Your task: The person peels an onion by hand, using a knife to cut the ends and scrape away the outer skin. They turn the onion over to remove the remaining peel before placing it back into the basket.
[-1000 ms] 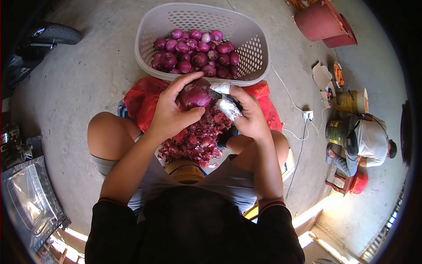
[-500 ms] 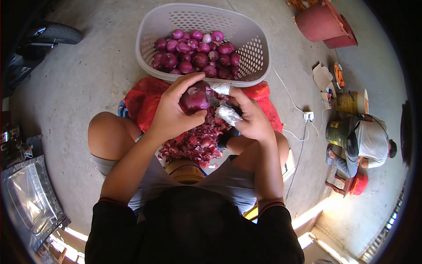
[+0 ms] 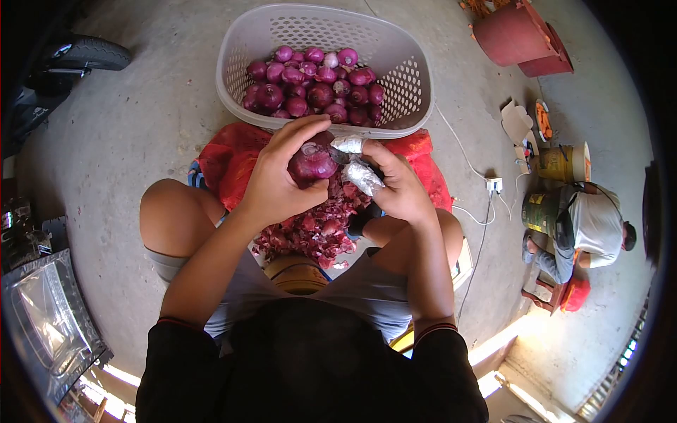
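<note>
My left hand grips a large red onion between thumb and fingers, just in front of the basket. My right hand has silvery wrapping on its thumb and index finger. It pinches a small dark blade whose tip is against the onion's right side. Beneath both hands lies a heap of onion skins on a red mesh sack. The grey plastic basket beyond holds several red onions.
A person sits bent over at the right, near a yellow bucket. A power strip with cables lies on the floor. Red tubs stand at the upper right, and a black tyre is at the upper left.
My right hand has shifted slightly left and up, bringing the wrapped fingers and blade closer over the onion. My left hand still holds the onion in nearly the same place.
</note>
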### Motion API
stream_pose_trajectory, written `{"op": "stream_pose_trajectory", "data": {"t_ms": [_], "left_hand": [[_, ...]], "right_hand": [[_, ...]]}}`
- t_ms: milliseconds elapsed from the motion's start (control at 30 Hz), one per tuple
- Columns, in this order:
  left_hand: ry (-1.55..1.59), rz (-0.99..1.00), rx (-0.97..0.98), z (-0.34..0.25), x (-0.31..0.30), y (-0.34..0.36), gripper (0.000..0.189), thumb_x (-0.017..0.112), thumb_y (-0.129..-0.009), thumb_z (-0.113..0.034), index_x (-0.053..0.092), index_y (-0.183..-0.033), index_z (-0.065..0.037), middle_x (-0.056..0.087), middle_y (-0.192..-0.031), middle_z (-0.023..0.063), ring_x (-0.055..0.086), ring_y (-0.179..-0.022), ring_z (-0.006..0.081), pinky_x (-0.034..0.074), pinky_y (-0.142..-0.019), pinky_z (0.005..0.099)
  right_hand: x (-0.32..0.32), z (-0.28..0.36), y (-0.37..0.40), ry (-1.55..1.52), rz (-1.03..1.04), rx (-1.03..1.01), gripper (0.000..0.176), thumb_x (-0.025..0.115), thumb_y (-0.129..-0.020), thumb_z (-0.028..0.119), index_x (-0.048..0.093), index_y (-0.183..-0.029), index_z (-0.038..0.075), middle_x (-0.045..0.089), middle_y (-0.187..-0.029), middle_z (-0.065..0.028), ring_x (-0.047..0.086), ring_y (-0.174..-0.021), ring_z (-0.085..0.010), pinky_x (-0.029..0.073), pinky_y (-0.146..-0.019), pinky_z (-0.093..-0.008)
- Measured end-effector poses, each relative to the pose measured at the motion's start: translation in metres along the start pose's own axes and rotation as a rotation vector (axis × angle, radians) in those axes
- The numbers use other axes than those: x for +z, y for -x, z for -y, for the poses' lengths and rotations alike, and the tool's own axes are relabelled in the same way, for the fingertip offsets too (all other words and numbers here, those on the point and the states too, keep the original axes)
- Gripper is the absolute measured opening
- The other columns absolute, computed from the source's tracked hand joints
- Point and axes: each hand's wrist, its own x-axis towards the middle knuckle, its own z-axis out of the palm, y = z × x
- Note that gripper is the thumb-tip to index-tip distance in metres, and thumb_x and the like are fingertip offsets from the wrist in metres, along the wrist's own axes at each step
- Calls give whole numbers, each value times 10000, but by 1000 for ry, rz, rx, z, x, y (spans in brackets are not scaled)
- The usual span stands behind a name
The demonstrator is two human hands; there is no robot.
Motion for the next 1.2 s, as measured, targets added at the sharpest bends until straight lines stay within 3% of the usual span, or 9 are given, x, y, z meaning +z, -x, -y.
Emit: {"op": "stream_pose_trajectory", "data": {"t_ms": [167,300,400,600,833,1100,1200], "left_hand": [[34,16,22,-6,-1,-1,656,651,-596,-23,518,-1239,-32,513,-1262,137,505,-1173,271,382,-999,368],[75,18,46,-9,1,0,671,641,-597,-13,504,-1253,-32,495,-1288,140,486,-1197,271,367,-1012,368],[156,-34,43,-1,3,0,677,661,-611,-15,483,-1264,-15,503,-1266,143,493,-1179,259,366,-1010,363],[648,-62,-220,1,4,5,617,688,-719,-5,448,-1286,15,502,-1241,113,492,-1131,176,384,-983,319],[539,-28,-178,2,4,5,623,692,-703,5,461,-1282,7,502,-1249,108,485,-1156,180,377,-991,324],[263,22,1,1,-1,2,629,664,-625,6,513,-1236,-5,507,-1251,131,486,-1180,238,346,-1022,352],[305,39,-25,-1,1,3,636,650,-616,6,510,-1237,-9,505,-1255,134,481,-1190,244,340,-1026,355]], "right_hand": [[3,1,-2,-18,-107,-49,488,587,-735,-36,519,-1209,62,646,-1034,-139,658,-857,-256,493,-759,-325],[-6,0,-1,-148,-80,112,483,576,-778,-33,491,-1246,51,628,-1028,-91,606,-900,-142,462,-807,-283],[-6,16,-5,-221,-81,71,526,555,-794,-47,427,-1295,48,626,-1021,-110,605,-895,-147,460,-808,-289],[-4,1,7,-150,34,17,655,618,-759,-30,341,-1345,64,650,-915,-125,626,-825,-185,467,-765,-311],[1,3,3,-127,-22,-14,538,629,-769,19,438,-1270,62,667,-882,-140,660,-828,-244,477,-749,-324],[-3,2,-1,-73,-32,-49,463,616,-787,16,482,-1227,64,642,-1020,-137,649,-896,-253,472,-790,-314],[-5,1,0,-101,-26,-22,476,608,-793,3,469,-1243,68,632,-1054,-140,638,-925,-221,467,-800,-308]]}}
